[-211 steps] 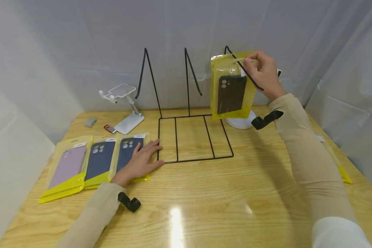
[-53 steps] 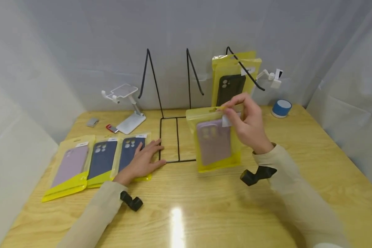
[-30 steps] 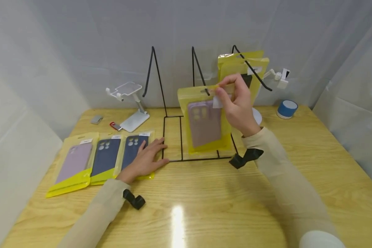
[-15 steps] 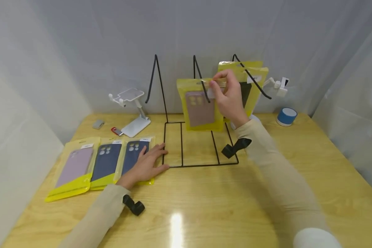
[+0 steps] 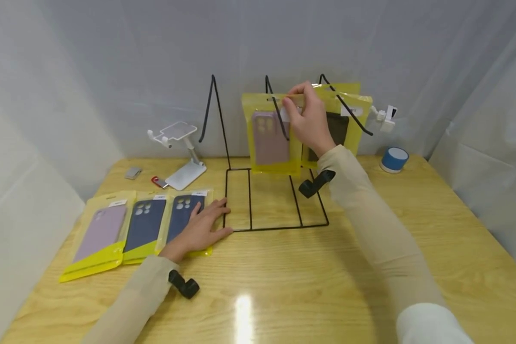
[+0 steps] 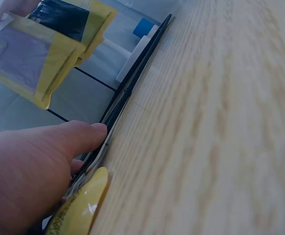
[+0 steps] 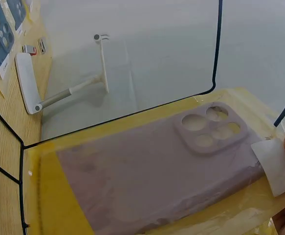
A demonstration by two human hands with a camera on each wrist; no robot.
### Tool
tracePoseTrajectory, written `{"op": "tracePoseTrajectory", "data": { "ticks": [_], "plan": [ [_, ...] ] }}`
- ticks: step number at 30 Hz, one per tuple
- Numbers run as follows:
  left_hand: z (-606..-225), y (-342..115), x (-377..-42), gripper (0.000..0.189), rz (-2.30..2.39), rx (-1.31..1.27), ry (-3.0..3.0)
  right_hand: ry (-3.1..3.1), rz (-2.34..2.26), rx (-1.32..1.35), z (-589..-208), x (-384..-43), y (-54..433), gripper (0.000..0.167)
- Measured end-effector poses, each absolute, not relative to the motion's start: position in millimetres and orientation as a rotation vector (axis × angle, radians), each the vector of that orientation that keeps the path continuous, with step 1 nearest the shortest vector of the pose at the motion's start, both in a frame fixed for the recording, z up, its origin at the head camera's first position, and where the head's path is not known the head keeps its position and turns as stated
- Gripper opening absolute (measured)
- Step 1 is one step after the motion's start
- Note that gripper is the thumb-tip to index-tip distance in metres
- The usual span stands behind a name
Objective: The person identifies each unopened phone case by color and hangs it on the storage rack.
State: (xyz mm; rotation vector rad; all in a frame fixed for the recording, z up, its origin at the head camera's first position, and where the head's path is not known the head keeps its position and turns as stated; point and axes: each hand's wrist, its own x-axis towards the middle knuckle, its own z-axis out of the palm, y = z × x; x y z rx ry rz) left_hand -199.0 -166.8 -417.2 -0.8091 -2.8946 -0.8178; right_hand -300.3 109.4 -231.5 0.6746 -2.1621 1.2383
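Note:
My right hand (image 5: 308,118) pinches the top edge of a yellow clear-front pouch holding a purple phone case (image 5: 268,143), beside its white label. The pouch hangs upright at the middle prong of a black wire display rack (image 5: 284,228), the prong passing through its top slot. In the right wrist view the purple phone case (image 7: 147,161) fills the foreground. My left hand (image 5: 199,230) rests with spread fingers on the left edge of the rack's base, its wrist side over a pouched navy phone case (image 5: 177,216). In the left wrist view its thumb (image 6: 83,136) lies along the base wire.
A pouched black phone case (image 5: 338,129) hangs on the right prong, another pouch behind it. Left on the table lie pouched navy (image 5: 146,222) and purple (image 5: 103,229) cases. Behind them are a white phone stand (image 5: 187,174), a red USB stick (image 5: 158,181) and a blue-white cylinder (image 5: 394,160).
My right hand let go of the black case's pouch on the right prong, then brought the purple one up and back onto the middle prong. My left hand stayed on the rack.

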Motion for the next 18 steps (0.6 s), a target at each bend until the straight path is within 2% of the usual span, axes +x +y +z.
{"op": "tracePoseTrajectory", "data": {
  "ticks": [8, 18],
  "plan": [
    [-417, -163, -202, 0.055, -0.804, -0.813, -2.901, -2.166, 1.268, 0.658, -229, -300, 113, 0.023],
    [-419, -164, -203, 0.055, -0.811, -0.82, -2.903, -1.996, 1.295, 0.736, -218, -284, 109, 0.025]
  ]
}}
